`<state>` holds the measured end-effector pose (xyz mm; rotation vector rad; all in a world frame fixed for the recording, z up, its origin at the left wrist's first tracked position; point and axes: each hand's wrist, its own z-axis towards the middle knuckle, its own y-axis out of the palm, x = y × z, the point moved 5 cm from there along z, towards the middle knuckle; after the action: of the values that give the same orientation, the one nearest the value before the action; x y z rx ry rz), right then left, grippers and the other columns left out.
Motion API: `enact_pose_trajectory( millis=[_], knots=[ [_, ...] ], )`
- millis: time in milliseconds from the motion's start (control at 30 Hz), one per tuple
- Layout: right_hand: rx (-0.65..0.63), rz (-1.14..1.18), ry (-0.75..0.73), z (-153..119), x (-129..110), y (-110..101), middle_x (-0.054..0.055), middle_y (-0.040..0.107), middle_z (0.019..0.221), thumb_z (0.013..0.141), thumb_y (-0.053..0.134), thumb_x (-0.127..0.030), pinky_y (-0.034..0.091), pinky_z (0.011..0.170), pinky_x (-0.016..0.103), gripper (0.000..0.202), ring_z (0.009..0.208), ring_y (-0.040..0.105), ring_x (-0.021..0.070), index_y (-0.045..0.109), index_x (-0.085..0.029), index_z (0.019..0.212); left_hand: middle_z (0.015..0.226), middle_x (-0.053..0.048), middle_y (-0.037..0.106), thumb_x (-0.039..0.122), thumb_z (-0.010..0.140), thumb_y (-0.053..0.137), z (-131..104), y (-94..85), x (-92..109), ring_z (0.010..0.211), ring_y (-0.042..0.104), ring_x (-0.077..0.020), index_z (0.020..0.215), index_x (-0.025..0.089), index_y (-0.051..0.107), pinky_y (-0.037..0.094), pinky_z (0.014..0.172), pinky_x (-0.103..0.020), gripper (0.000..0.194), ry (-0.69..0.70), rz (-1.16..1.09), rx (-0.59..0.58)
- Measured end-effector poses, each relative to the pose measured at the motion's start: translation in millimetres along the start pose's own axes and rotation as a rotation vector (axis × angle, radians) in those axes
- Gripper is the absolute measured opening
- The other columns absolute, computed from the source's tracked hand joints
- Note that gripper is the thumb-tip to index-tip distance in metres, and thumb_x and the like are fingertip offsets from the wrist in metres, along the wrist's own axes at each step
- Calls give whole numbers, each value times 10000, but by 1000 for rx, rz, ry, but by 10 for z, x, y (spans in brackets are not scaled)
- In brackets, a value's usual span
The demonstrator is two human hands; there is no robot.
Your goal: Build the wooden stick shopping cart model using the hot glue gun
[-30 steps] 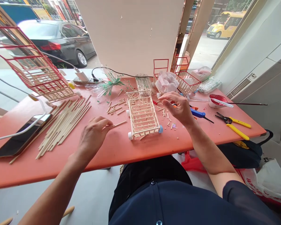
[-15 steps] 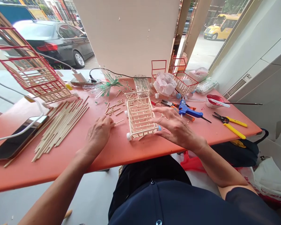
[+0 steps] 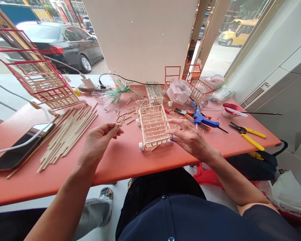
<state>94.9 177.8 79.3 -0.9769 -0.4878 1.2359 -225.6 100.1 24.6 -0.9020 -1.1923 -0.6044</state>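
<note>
Centre of frame, I've got the bare stick cart [image 3: 154, 126] upright on its wheels [image 3: 141, 146], base and slatted sides in place. Left hand [image 3: 97, 144] is pinching a short stick [image 3: 120, 121], just off the cart; right hand [image 3: 192, 138] is spread, fingertips seemingly against its right side. Hands well apart. By my reading the basket is largely built; next to the red-trimmed cart [image 3: 46, 90] upper left, it lacks colour and a tall handle frame. Loose sticks [image 3: 67, 137] lie at left, offcuts beyond the cart. Right of centre on the orange worktop [image 3: 130, 164]: blue glue gun [image 3: 203, 121], yellow-handled pliers [image 3: 253, 132], red paint cup [image 3: 228, 112]. Through the glass, a dark car [image 3: 72, 43] upper left, a yellow bus [image 3: 238, 31] upper right.
</note>
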Motion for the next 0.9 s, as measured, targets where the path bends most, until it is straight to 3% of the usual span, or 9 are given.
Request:
enact_pose_trajectory(
  millis=[267,467,667,800,900],
  knots=[
    [44,-44,-24,153,91,92,123,715,1522,1095,627,-208,602,1152,514,153,1371,694,289,761,-247,1031,893,-97,811,468,745,883,26,-21,-70,761,632,-188,881,195,825,532,721,-338,310,2,-176,32],
    [46,-85,-69,324,140,244,158,719,1501,1111,593,-219,610,1125,510,185,1348,676,308,772,-214,1066,907,-78,819,400,776,888,7,-51,-64,735,606,-158,901,198,844,511,736,-325,241,2,-246,58],
    [34,-104,-41,484,250,374,147,727,1464,1104,596,-197,599,1132,495,191,1346,666,299,786,-220,1107,814,-51,807,328,669,957,-7,-74,38,683,594,-137,861,195,834,469,663,-290,264,42,-393,168],
    [85,-88,-53,415,103,265,138,681,1562,1096,650,-236,538,1203,514,274,1430,627,297,747,-253,1351,759,-42,795,303,616,993,-6,-112,81,654,603,-129,831,183,802,467,632,-272,312,71,-447,231],
    [82,-67,-229,242,-173,277,73,753,1468,1117,641,-256,513,1192,437,243,1404,639,238,760,-300,1324,762,-38,799,304,624,1001,-5,-123,82,651,607,-124,831,180,792,474,627,-266,320,79,-446,233]
  ],
)
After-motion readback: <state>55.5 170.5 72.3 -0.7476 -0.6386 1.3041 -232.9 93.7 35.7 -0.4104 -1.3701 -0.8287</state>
